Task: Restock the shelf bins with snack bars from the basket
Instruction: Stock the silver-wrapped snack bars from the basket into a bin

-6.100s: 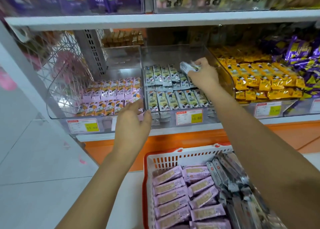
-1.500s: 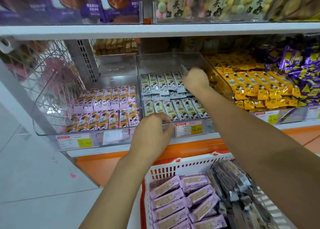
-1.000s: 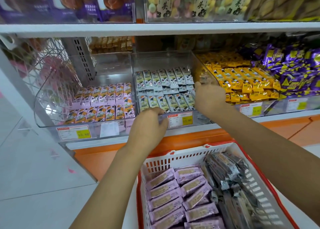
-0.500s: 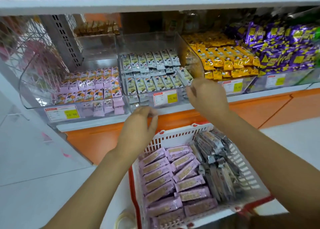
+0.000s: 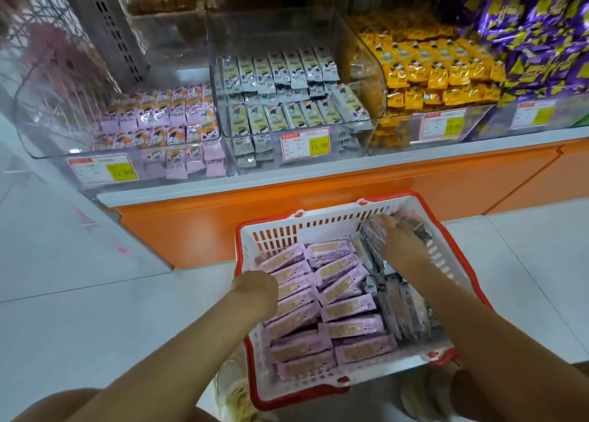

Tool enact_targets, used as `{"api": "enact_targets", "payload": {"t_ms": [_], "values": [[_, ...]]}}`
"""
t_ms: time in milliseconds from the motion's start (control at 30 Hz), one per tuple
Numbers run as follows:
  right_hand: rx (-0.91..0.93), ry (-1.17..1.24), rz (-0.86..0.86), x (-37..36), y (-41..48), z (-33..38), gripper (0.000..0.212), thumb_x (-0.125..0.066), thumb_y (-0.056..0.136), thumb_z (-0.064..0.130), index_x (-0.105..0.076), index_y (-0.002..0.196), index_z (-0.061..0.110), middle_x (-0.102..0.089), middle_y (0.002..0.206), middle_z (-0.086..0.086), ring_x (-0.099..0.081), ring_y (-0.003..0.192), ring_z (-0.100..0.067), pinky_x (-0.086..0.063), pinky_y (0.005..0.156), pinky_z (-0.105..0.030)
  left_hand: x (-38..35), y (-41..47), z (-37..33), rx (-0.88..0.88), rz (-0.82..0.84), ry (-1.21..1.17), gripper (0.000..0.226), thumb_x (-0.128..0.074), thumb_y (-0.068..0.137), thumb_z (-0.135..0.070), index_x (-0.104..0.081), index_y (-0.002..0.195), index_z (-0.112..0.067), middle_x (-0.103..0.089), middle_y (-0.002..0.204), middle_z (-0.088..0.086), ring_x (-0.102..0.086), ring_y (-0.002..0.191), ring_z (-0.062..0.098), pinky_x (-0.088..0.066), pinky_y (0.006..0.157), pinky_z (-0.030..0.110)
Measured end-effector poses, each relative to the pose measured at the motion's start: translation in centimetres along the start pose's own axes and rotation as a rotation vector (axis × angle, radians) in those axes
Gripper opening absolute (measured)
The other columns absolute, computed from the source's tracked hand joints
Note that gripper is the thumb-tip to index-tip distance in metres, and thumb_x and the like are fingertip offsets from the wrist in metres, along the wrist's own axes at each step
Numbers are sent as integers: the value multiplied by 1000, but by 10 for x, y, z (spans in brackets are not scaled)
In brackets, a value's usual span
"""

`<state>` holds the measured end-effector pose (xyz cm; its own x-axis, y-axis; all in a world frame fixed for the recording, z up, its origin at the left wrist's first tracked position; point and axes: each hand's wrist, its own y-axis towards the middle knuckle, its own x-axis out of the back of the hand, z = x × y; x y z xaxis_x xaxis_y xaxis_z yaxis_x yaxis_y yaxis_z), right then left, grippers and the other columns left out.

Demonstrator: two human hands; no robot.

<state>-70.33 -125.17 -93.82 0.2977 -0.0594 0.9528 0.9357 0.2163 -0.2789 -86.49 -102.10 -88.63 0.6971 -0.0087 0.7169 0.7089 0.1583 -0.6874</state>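
Note:
A white basket with a red rim [image 5: 322,222] stands on the floor below the shelf. Pink snack bars [image 5: 338,291] fill its left and middle; grey snack bars [image 5: 403,307] lie along its right side. My right hand [image 5: 403,244] reaches into the far right of the basket, fingers resting on the grey bars. My left hand [image 5: 255,286] hangs over the basket's left rim, bent down at the wrist, its fingers hidden. On the shelf, a clear bin of grey bars [image 5: 287,80] stands beside a clear bin of pink bars [image 5: 165,118].
Bins of yellow packets [image 5: 436,70] and purple packets [image 5: 535,32] sit to the right on the shelf. An orange plinth [image 5: 318,192] runs under the shelf, just behind the basket. Pale floor tiles [image 5: 95,310] lie to the left.
Both hands have dropped from the front of the grey-bar bin down to the basket. The view has tilted downward, so the upper shelf is out of sight.

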Motion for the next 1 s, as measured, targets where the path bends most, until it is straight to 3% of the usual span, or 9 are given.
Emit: {"api": "enact_targets", "payload": {"t_ms": [167,333,467,533,600,733,833,933,1000], "values": [[-19,-54,-9,-15,1,10,75,-42,90,-5,-16,151,29,-32,146,-20,-62,102,-37,-50,65,-39,-1,10,11,-4,31,-96,22,-50,94,-21,-59,111,-10,-59,101,4,-61,99,21,-46,72,28],[49,228,-146,-14,-22,17,56,-54,93,20,-35,145,23,-53,132,-15,-65,85,-34,-53,64,-36,3,10,22,-34,14,-256,26,-52,93,-29,-59,112,-12,-59,99,4,-62,93,20,-47,69,28],[-206,1265,102,15,-60,34,47,-63,91,11,-50,135,20,-54,136,-5,-59,115,-28,-51,91,-40,23,6,21,-125,-25,-634,41,-56,91,-46,-51,70,-10,-49,74,7,-52,74,24,-39,69,31],[-249,1744,436,30,-83,46,41,-61,88,8,-56,127,18,-63,126,-7,-65,106,-24,-56,85,-38,34,0,17,-214,-66,-890,36,-58,87,-53,-58,91,-17,-49,91,1,-50,88,15,-38,80,29],[-250,1966,614,38,-102,56,38,-59,84,10,-61,122,9,-69,113,-12,-70,90,-21,-59,71,-31,43,-8,12,-246,-80,-1159,57,-65,79,-58,-60,117,-15,-58,112,-6,-57,107,12,-43,98,30],[-213,2072,661,47,-126,71,21,-55,83,9,-72,93,0,-70,99,-18,-71,75,-23,-59,61,-28,54,-19,7,-298,-2,-1521,50,-71,81,-36,-59,117,-5,-69,111,5,-67,101,11,-52,92,25],[-110,1988,596,51,-127,73,24,-57,83,10,-80,76,13,-71,93,-10,-69,75,-18,-59,64,-28,55,-21,8,-309,43,-1727,57,-75,74,-24,-57,124,-4,-70,111,9,-68,102,18,-51,95,29],[-51,1929,549,50,-122,70,20,-82,69,19,-78,87,14,-67,96,-9,-65,80,-16,-57,66,-26,56,-26,4,-291,83,-1899,95,-82,59,-21,-38,140,2,-65,121,15,-67,103,23,-55,88,30],[-46,1921,517,49,-121,68,20,-75,77,16,-74,95,10,-67,93,-8,-65,78,-14,-55,63,-24,56,-27,1,-292,73,-1950,93,-81,59,-18,-39,140,2,-66,117,16,-67,104,25,-55,87,32]]}}
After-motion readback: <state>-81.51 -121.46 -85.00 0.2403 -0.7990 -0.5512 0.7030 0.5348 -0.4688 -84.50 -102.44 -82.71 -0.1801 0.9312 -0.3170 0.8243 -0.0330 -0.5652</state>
